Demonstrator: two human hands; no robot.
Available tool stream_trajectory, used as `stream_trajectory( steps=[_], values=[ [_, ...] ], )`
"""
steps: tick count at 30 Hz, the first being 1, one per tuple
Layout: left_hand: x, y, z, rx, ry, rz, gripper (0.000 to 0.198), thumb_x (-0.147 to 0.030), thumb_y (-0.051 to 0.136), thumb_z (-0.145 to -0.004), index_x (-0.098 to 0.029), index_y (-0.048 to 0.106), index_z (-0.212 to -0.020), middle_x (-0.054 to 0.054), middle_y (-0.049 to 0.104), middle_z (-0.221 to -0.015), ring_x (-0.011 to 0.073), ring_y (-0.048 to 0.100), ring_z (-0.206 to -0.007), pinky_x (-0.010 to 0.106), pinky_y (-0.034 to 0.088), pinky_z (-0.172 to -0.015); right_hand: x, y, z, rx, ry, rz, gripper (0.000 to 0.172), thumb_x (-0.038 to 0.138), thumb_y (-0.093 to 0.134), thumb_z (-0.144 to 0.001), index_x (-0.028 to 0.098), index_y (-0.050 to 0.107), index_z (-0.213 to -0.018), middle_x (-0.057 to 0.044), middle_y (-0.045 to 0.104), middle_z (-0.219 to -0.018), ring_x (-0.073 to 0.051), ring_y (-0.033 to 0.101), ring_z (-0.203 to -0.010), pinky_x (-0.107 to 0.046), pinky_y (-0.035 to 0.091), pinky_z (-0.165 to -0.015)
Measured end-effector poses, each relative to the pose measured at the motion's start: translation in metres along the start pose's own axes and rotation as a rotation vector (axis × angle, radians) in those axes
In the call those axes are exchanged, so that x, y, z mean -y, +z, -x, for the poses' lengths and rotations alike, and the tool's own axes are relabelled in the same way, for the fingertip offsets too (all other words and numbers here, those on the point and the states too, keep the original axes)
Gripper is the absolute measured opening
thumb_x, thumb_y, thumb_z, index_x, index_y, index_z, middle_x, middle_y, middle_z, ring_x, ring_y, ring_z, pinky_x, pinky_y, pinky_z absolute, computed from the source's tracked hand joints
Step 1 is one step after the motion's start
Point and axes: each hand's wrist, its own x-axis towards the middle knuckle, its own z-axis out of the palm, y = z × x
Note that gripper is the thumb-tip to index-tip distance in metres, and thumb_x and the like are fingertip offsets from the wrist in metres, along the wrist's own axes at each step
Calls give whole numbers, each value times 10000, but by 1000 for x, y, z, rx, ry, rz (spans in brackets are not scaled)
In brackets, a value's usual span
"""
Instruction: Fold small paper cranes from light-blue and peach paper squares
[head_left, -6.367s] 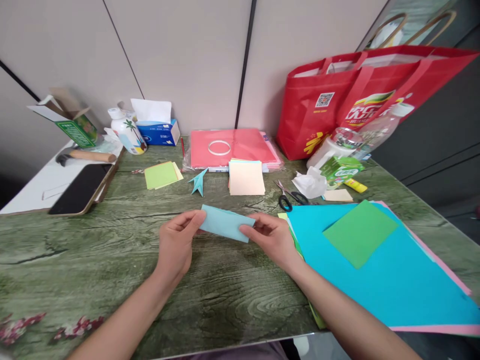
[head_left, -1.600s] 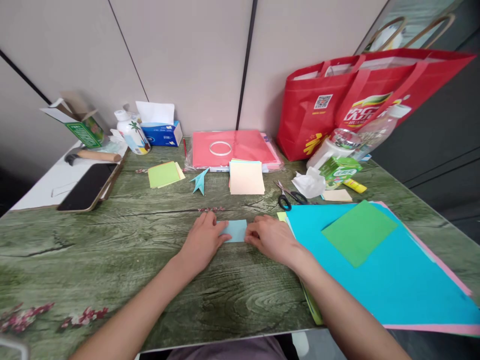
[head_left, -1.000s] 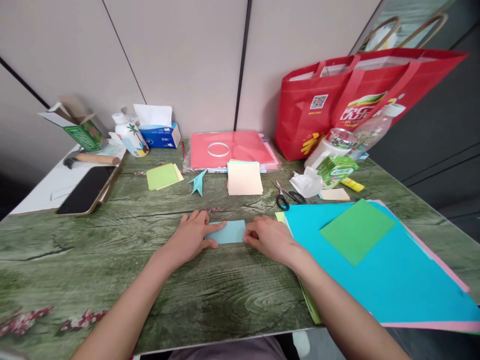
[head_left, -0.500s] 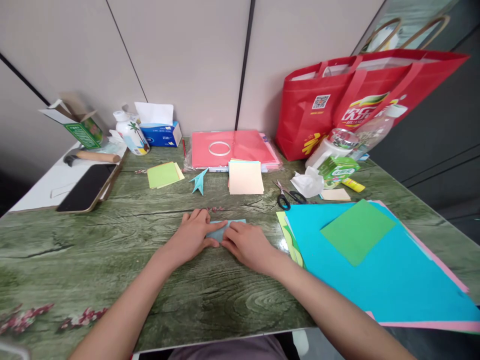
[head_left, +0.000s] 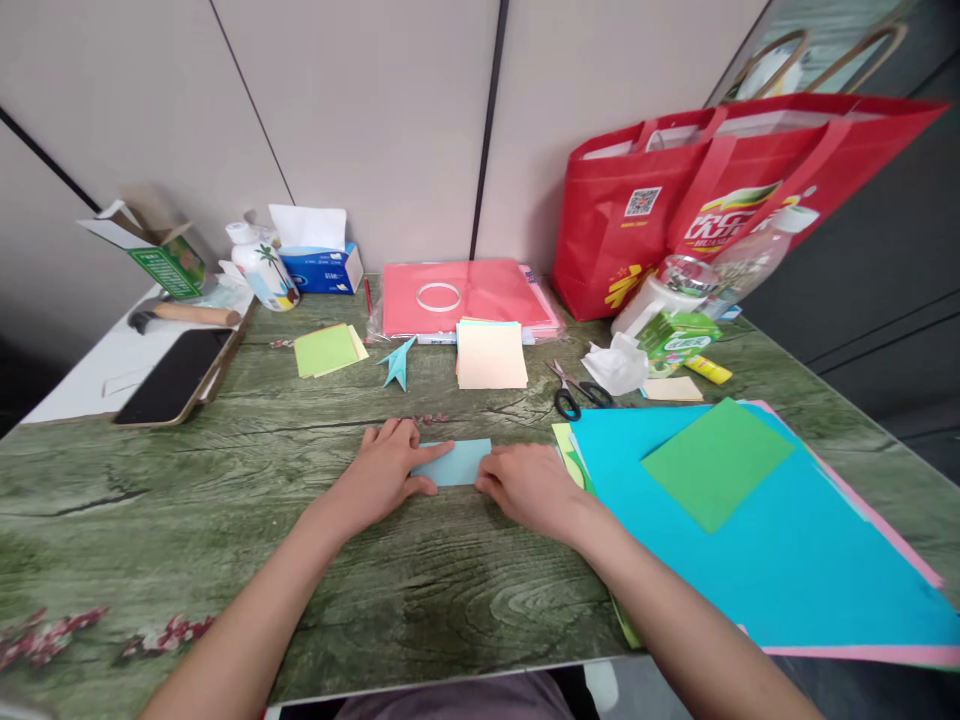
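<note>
Blue paper strip (head_left: pixel 457 463) lies flat, long axis left-right, between both hands

The upper frame is filled by pale beige wall panels (head_left: pixel 360 120), divided by a dark vertical seam (head_left: pixel 487 130). A dark grey panel (head_left: pixel 885 300) is seen at the right edge. The lower half is taken up by a green wood-grain tabletop (head_left: pixel 450 600), with a flower print (head_left: pixel 45 640) at lower left. A white surface (head_left: pixel 82 375) is set against its left end. Soft, even light is cast throughout.
</note>
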Motion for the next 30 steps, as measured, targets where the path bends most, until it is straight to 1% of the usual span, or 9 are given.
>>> stream_trajectory(
  steps=[8, 13, 15, 18, 19, 21, 22, 25, 30],
  values=[
    [-2, -3, 1, 16, 7, 1, 512, -334, 626, -780, -383, 460, -1262, 32, 473, -943, 216, 427, -915, 319, 298, -753, -13, -4, 3, 32, 60, -41, 212, 294, 501, -821, 211, 681, -747, -69, 713, -774, -238, 654, -759, -272, 356, -583],
    [-3, -4, 1, 12, 7, 14, 522, -327, 635, -772, -377, 462, -1262, 30, 468, -934, 217, 428, -918, 332, 308, -773, -26, 3, 1, 5, 19, -169, 177, 289, 521, -811, 208, 657, -730, -30, 686, -695, -186, 624, -675, -242, 331, -559],
    [-2, -3, 1, 3, 7, 22, 519, -321, 634, -773, -375, 465, -1260, 30, 467, -933, 217, 429, -918, 337, 314, -781, -30, 9, -3, -75, 24, -299, 189, 281, 491, -837, 190, 640, -768, -24, 664, -686, -163, 601, -657, -231, 336, -558],
    [-1, -1, 2, -17, 11, 28, 502, -319, 623, -781, -377, 470, -1256, 29, 467, -931, 220, 432, -920, 345, 326, -787, -31, 20, -12, -304, 92, -501, 243, 265, 400, -895, 158, 607, -827, -28, 632, -705, -146, 570, -651, -226, 364, -570],
    [0, -1, 3, -26, 11, 30, 499, -318, 624, -780, -372, 474, -1254, 30, 467, -932, 221, 432, -921, 348, 331, -790, -31, 23, -14, -350, 78, -528, 224, 256, 415, -888, 155, 603, -820, -26, 620, -701, -145, 560, -649, -228, 374, -582],
    [0, 0, 4, -43, 10, 33, 492, -317, 624, -779, -353, 486, -1250, 32, 468, -932, 222, 433, -923, 354, 342, -801, -29, 29, -17, -406, 32, -548, 137, 201, 482, -850, 155, 605, -888, -37, 614, -787, -145, 557, -692, -236, 396, -629],
    [-1, 0, 4, -52, 10, 34, 487, -318, 624, -778, -340, 493, -1247, 33, 469, -929, 223, 436, -922, 358, 348, -806, -28, 32, -18, -412, 20, -536, 146, 182, 520, -825, 158, 604, -942, -48, 603, -841, -146, 552, -702, -244, 403, -648],
    [-2, 1, 5, -86, 8, 51, 465, -309, 620, -780, -294, 515, -1233, 41, 474, -922, 226, 450, -920, 369, 370, -818, -25, 36, -18, -384, 6, -485, 296, 164, 601, -770, 173, 587, -1065, -69, 550, -934, -140, 529, -683, -269, 414, -668],
    [-6, 1, 4, -197, -69, 18, 393, -220, 561, -812, -198, 527, -1203, 100, 488, -1076, 259, 465, -994, 410, 394, -852, -30, 33, -15, -344, -33, -584, 190, 121, 591, -759, 177, 580, -940, -22, 494, -849, -115, 507, -647, -255, 422, -638]
  ],
)
